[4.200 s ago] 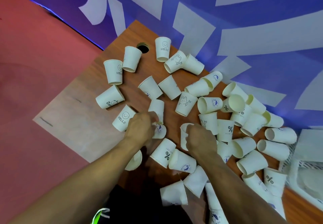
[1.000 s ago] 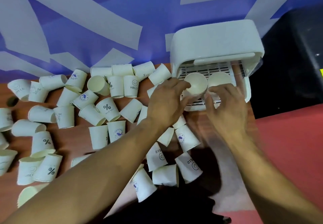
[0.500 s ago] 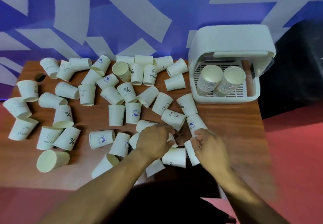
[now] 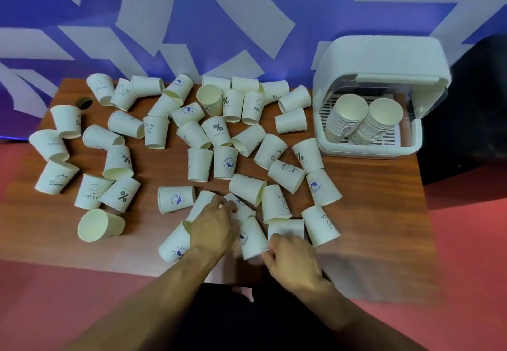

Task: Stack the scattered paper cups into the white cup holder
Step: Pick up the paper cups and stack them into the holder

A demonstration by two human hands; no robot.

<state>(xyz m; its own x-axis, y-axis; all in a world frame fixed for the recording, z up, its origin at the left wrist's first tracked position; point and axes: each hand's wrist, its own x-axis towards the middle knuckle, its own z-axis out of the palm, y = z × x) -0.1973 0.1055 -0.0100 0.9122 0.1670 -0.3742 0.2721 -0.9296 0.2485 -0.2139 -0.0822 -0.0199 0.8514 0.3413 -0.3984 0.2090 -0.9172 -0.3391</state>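
Many white paper cups lie scattered on the wooden table [image 4: 370,202], most on their sides or upside down. The white cup holder [image 4: 381,60] stands at the back right with its lid up, and two leaning cup stacks [image 4: 348,117] [image 4: 380,123] sit inside it. My left hand [image 4: 214,227] rests near the front edge, its fingertips closed on a small cup [image 4: 241,208] in the pile. My right hand [image 4: 290,260] is beside it, fingers pinching the rim of a cup with a blue logo [image 4: 253,238]. Both hands are slightly blurred.
A blue and white patterned wall runs behind the table. A round cable hole [image 4: 83,101] sits at the back left corner. Red floor surrounds the table, with a dark area right of the holder. Bare wood shows in front of the holder.
One second ago both hands were at the holder, setting cups on the two stacks. They have since come back to the front pile and closed on cups there, and the view has widened.
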